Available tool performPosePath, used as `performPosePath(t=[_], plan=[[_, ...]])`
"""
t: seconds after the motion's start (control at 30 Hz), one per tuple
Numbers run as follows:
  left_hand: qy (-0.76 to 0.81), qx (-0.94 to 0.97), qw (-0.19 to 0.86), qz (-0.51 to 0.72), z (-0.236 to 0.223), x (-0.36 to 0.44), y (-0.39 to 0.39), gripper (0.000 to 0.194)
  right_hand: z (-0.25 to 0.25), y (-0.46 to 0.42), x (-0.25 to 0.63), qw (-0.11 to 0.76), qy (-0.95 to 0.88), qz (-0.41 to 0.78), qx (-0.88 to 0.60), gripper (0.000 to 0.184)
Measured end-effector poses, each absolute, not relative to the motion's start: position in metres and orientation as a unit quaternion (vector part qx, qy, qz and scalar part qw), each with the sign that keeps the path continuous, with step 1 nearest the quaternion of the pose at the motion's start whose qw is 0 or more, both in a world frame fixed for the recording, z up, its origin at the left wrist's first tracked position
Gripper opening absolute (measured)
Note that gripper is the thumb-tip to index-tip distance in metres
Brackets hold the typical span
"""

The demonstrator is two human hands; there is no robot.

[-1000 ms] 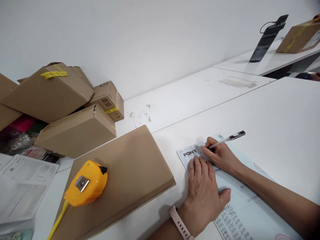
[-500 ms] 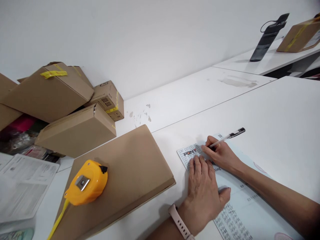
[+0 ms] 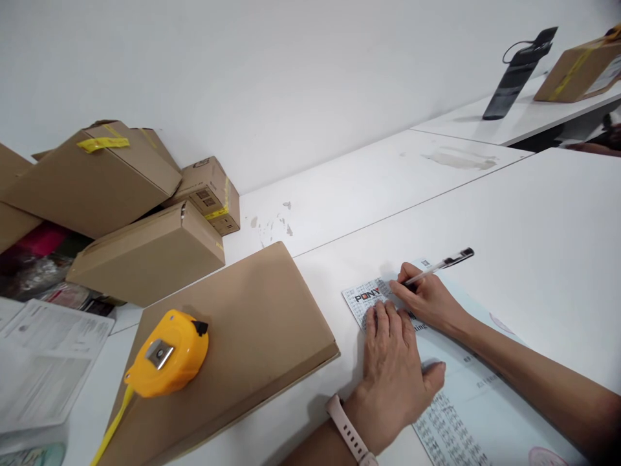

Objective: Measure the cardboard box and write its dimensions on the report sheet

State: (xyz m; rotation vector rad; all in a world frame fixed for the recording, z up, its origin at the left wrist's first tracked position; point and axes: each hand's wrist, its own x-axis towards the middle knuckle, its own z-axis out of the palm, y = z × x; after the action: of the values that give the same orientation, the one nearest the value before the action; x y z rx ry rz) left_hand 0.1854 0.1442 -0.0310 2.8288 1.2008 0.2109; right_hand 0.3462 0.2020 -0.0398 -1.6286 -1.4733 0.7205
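My right hand [image 3: 429, 298] is closed around a pen [image 3: 446, 262], its dark cap end pointing up and to the right. The pen's tip is hidden behind my fingers, over the top part of a pale blue printed sheet [image 3: 504, 395] marked PONY. My left hand [image 3: 395, 372] lies flat on that sheet, fingers stretched out and thumb spread, with a pink band on the wrist. To its left, a yellow tape measure [image 3: 172, 356] rests on a flat cardboard box [image 3: 262, 323], its yellow tape partly pulled out.
Several cardboard boxes [image 3: 97, 181] are piled at the left against the wall. Printed papers [image 3: 53, 356] lie at the left edge. A dark water bottle [image 3: 514, 81] stands at the back right beside a taped box [image 3: 575, 72].
The whole view has shifted very slightly. Both hands keep nearly the same place on the sheet, and the pen is still in my right hand.
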Motion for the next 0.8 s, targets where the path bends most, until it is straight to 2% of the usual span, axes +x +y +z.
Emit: performPosePath(t=[0.8], plan=[[0.392,0.917,0.012,0.078,-0.0305,0.1856,0.1431,0.080,-0.0407,0.2024,0.3476,0.393,-0.598,0.275,-0.642,0.025]])
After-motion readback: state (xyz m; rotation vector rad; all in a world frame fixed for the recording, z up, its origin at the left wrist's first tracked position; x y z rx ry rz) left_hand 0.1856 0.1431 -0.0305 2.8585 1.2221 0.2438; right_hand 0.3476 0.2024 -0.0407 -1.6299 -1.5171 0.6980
